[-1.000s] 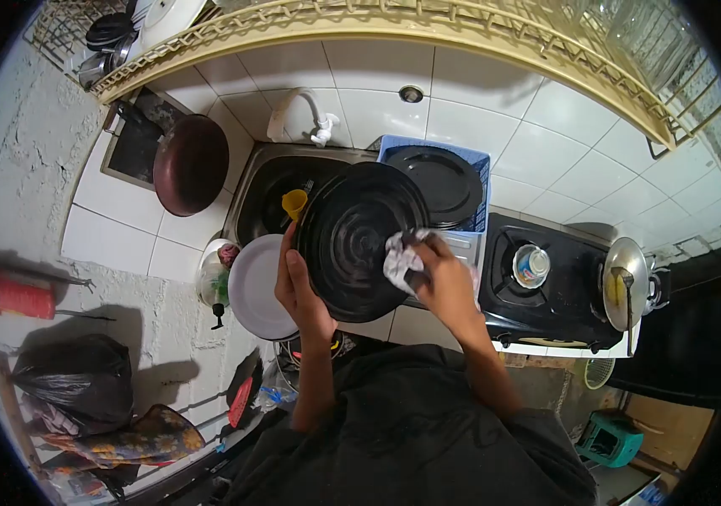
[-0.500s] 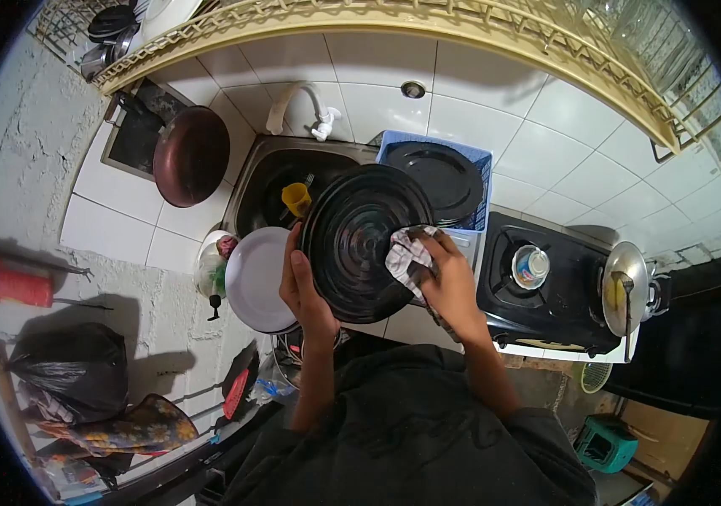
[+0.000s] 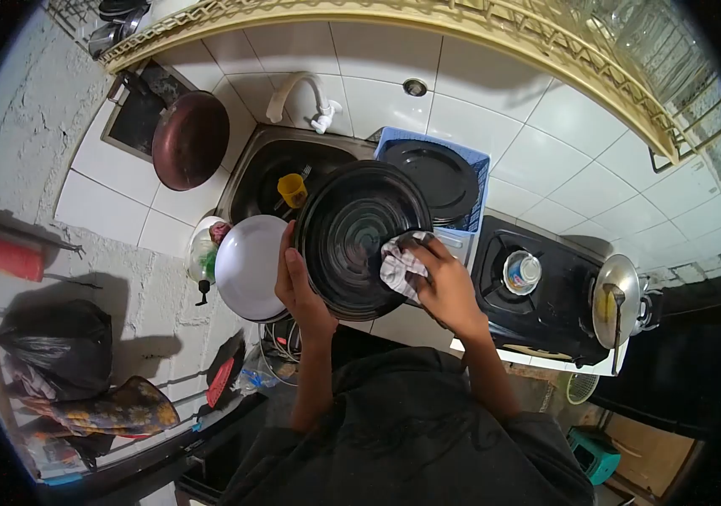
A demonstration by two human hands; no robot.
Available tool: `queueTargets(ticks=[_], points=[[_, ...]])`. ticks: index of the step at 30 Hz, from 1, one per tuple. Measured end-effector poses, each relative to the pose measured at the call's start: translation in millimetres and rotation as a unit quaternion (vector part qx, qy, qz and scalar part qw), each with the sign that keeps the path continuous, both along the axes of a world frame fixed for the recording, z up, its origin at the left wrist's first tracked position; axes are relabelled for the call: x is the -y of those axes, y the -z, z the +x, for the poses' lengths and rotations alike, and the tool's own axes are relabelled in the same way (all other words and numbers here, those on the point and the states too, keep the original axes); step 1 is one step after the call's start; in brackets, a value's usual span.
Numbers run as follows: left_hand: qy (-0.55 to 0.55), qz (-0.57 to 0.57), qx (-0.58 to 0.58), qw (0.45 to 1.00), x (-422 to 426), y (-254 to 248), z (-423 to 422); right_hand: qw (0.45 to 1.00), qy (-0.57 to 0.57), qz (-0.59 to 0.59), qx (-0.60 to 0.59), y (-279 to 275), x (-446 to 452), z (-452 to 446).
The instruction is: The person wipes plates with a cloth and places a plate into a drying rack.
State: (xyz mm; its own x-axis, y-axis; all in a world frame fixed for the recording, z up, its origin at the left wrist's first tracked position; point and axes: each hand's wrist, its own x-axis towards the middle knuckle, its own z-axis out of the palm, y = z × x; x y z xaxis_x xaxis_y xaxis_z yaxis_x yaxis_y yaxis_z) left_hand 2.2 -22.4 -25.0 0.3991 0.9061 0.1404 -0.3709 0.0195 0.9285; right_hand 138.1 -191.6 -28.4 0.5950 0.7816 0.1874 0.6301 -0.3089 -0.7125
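In the head view, facing a white tiled wall (image 3: 385, 51) in a dark shirt (image 3: 411, 438), holding a black plate (image 3: 360, 244) in front of the body with its ringed face up, covering part of the sink (image 3: 259, 177) from sight. Gripping the left edge of the plate with the left hand (image 3: 297, 295), thumb laid against the rim, other fingers mostly hidden behind it. Pinching a bunched checked cloth (image 3: 402, 268) between thumb and fingers of the right hand (image 3: 444, 282), and holding it against the right part of the plate's ringed face.

Flanked just to the left by a white plate (image 3: 249, 268), partly overlapped by the left hand, and farther out by a bottle with a black pump (image 3: 203, 287). Looking past the held plate to a yellow cup (image 3: 293, 191) in the sink, below a white faucet (image 3: 320, 108), with a reddish-brown pan (image 3: 192, 142) left of the basin. Placed near a blue basket (image 3: 484, 181) of stacked dark plates (image 3: 432, 181), just beyond the held plate. Bordered on the right by a black stove (image 3: 562, 325), with a small container (image 3: 522, 272) over one burner and a metal wok (image 3: 605, 295) at the far end, utensil inside. Topped by a cream rack (image 3: 394, 12).
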Motion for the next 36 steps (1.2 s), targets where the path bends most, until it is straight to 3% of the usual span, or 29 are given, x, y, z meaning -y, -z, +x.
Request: queueTargets(ticks=[3, 9, 15, 20, 29, 36], points=[[0.015, 0.053, -0.021, 0.998, -2, 8, 1, 1.0, 0.007, 0.007, -0.028, -1, 2, 2], [0.051, -0.023, 0.047, 0.997, 8, -3, 5, 0.999, 0.018, 0.012, -0.045, -5, 6, 3], [0.04, 0.02, -0.003, 0.999, 3, -5, 3, 0.999, 0.011, 0.025, -0.039, -1, 3, 3], [0.046, -0.005, 0.02, 0.999, -3, -4, 5, 0.998, 0.019, 0.01, -0.053, 2, -3, 4], [0.059, -0.059, 0.037, 0.996, -5, 1, 6, 0.993, 0.105, 0.031, 0.052, 10, -20, 9], [0.07, -0.031, 0.01, 0.997, -11, -15, 10, 0.989, 0.114, 0.047, 0.082, 12, -27, 6]])
